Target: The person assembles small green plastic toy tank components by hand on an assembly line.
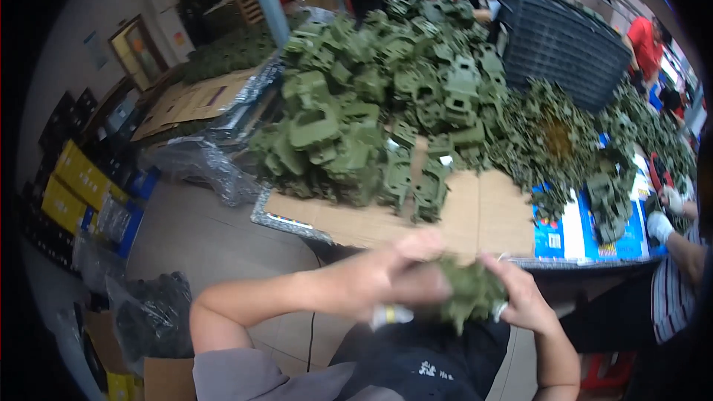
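Cardboard-topped bench (pixel 483 212) piled with green parts at 12 o'clock; both hands' fingers grip a green clump (pixel 468 291), left hand (pixel 390 271), right hand (pixel 523 297).

Both forearms come up from the lower edge and meet at the green plastic piece (pixel 468 291). The left hand (pixel 397 271) closes on its left side, fingers curled over it. The right hand (pixel 523 293) grips its right side, thumb on top.
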A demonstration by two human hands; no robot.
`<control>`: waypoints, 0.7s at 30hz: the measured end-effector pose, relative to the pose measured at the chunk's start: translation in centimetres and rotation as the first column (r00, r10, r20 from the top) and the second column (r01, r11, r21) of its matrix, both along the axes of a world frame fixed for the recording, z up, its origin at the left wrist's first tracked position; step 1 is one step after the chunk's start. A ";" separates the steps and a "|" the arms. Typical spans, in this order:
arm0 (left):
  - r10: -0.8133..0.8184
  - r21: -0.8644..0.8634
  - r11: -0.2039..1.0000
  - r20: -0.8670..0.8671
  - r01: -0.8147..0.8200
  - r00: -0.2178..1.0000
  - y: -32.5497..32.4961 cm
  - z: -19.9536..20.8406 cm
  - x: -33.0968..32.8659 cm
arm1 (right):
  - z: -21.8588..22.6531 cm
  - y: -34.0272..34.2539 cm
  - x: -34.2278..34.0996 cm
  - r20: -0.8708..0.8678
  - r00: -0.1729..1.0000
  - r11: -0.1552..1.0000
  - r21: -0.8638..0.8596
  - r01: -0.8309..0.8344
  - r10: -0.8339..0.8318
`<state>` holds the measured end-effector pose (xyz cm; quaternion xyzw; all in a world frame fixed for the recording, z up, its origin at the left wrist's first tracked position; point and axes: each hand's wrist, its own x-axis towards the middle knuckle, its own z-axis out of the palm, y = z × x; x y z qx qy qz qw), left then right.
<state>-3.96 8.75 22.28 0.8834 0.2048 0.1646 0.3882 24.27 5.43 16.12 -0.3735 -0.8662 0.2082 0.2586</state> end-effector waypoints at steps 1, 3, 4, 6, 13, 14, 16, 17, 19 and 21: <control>0.119 0.217 0.962 0.217 -0.167 0.969 0.4 -3.4 -1.1 | -1.1 -0.4 -0.1 -0.089 0.977 0.978 0.054 0.201 -0.196; 0.204 -0.086 0.979 0.447 -0.185 0.871 -1.3 -9.3 1.5 | -3.6 -1.8 -2.2 -0.382 0.840 0.897 -0.367 0.246 -0.386; 0.382 -0.368 0.911 0.588 -0.184 0.713 -2.6 -11.2 3.0 | -4.6 -1.7 -4.0 -0.382 0.862 0.926 -0.305 0.222 -0.333; 0.477 -0.335 0.876 0.496 -0.347 0.725 -3.5 -12.5 4.6 | -5.7 -1.3 -5.3 -0.378 0.900 0.970 -0.189 0.154 -0.217; 0.467 -0.935 0.340 0.257 0.097 0.846 0.4 -14.1 0.5 | -1.8 4.4 4.8 -0.106 0.948 0.927 -0.266 0.265 -0.301; 0.469 -0.910 0.413 0.238 0.027 0.850 0.0 -13.2 1.3 | -2.1 5.7 3.9 -0.065 0.929 0.910 -0.236 0.341 -0.365; 0.445 -0.934 0.296 0.320 0.199 0.836 -1.4 -13.4 1.5 | -4.3 8.8 2.9 0.061 0.924 0.916 -0.119 0.383 -0.378; 0.458 -0.916 0.188 0.402 0.356 0.793 -2.1 -14.0 0.6 | -3.5 9.6 1.4 0.154 0.922 0.897 -0.219 0.383 -0.356; 0.460 -0.964 -0.087 0.184 0.251 0.869 -1.8 -15.5 0.4 | -6.6 11.5 5.0 -0.036 0.936 0.930 0.111 0.351 -0.350; 0.528 -0.949 0.197 0.316 0.247 0.789 -3.4 -16.4 0.6 | -5.0 11.1 8.3 0.011 0.777 0.734 0.336 0.591 -0.630</control>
